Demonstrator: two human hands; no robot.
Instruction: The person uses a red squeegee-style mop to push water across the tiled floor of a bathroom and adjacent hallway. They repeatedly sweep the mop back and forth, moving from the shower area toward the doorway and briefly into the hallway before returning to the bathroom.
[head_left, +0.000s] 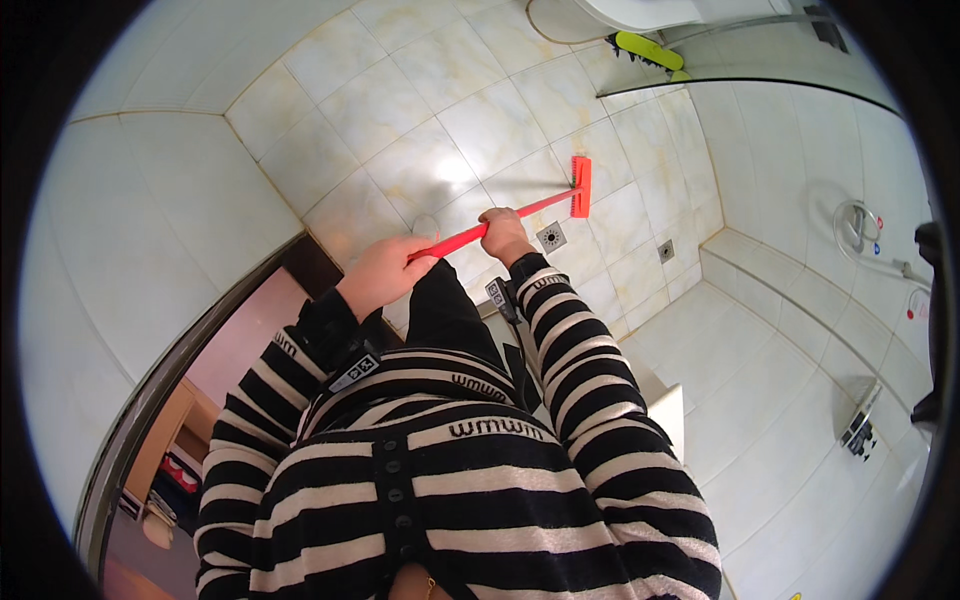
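Observation:
A long-handled floor scrub brush (581, 187) has a red handle and an orange-red head, with bristles along the head's left side. The head is at the tiled floor, up and to the right of my hands. My left hand (390, 271) is closed around the upper end of the handle, nearest my body. Farther down the same handle, my right hand (504, 234) grips it. A square metal floor drain (551, 238) lies just right of my right hand, below the brush head.
A second drain (666, 251) sits farther right. Past a dark-edged glass partition (750, 81) are a lime-green brush (649, 51) and a white toilet (637, 13). The shower hose (851, 225) hangs on the right wall. A dark-framed doorway (187, 330) stands at left.

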